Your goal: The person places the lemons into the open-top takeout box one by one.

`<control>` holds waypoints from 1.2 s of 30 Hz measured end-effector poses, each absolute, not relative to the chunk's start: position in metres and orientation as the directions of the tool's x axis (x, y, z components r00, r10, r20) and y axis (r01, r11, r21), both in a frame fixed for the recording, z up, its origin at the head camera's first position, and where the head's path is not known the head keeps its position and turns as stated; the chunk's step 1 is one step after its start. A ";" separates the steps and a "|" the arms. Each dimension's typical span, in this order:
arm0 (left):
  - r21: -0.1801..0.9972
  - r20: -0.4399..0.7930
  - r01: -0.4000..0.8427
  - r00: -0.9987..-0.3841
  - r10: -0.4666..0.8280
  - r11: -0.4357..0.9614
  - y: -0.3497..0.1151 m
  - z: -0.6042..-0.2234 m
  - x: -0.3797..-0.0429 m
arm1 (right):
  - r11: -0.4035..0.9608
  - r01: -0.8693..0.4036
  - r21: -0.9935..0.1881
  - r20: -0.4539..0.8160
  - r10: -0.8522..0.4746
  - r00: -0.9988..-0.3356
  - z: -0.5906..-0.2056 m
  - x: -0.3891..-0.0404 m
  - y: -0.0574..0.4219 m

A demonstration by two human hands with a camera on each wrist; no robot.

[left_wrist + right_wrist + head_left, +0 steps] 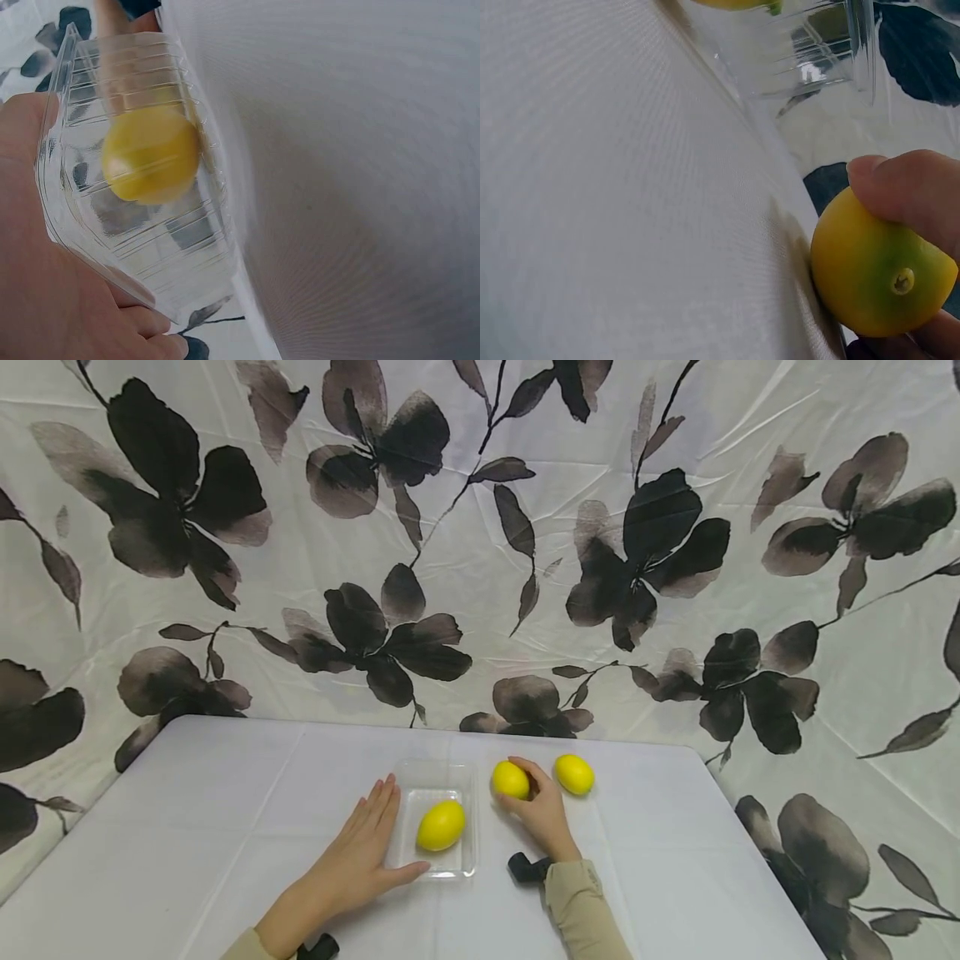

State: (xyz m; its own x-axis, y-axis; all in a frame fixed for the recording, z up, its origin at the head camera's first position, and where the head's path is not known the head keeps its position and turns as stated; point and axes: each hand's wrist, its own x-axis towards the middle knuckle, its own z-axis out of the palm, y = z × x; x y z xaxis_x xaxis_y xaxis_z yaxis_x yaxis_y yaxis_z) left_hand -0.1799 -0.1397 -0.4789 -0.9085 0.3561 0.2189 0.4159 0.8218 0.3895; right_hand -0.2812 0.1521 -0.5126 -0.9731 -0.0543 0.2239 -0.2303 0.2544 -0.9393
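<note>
A clear plastic container [469,860] stands on the table with one yellow lemon [441,826] inside it. My left hand [358,852] lies along the container's left side, fingers straight and thumb spread across its near corner. In the left wrist view the lemon [150,154] shows through the ribbed clear wall. To the right of the container, my right hand [542,806] grips a second lemon [510,780] between thumb and fingers. The right wrist view shows this lemon's stem end [903,281], greenish around it, with the lemon low against the white cloth.
A third lemon [574,775] lies on the table just right of my right hand. White cloth [180,860] covers the table. Behind it hangs a floral curtain [480,568]. Black wrist devices sit by the right wrist [528,868] and the left sleeve.
</note>
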 end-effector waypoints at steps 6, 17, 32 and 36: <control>0.383 0.222 0.416 -0.908 0.356 0.824 -0.140 -0.480 -0.179 | 0.229 -0.265 -0.936 0.261 -0.051 -0.964 -0.509 -0.280 0.150; 0.388 0.214 0.413 -0.910 0.355 0.824 -0.140 -0.478 -0.177 | 0.248 -0.313 -0.917 0.298 -0.100 -0.949 -0.485 -0.272 0.136; 0.381 0.220 0.419 -0.907 0.359 0.825 -0.141 -0.477 -0.176 | 0.324 -0.463 -0.825 0.281 -0.476 -0.833 -0.434 -0.240 0.117; 0.379 0.219 0.421 -0.906 0.362 0.824 -0.141 -0.478 -0.176 | 0.333 -0.486 -0.808 0.273 -0.520 -0.809 -0.445 -0.245 0.115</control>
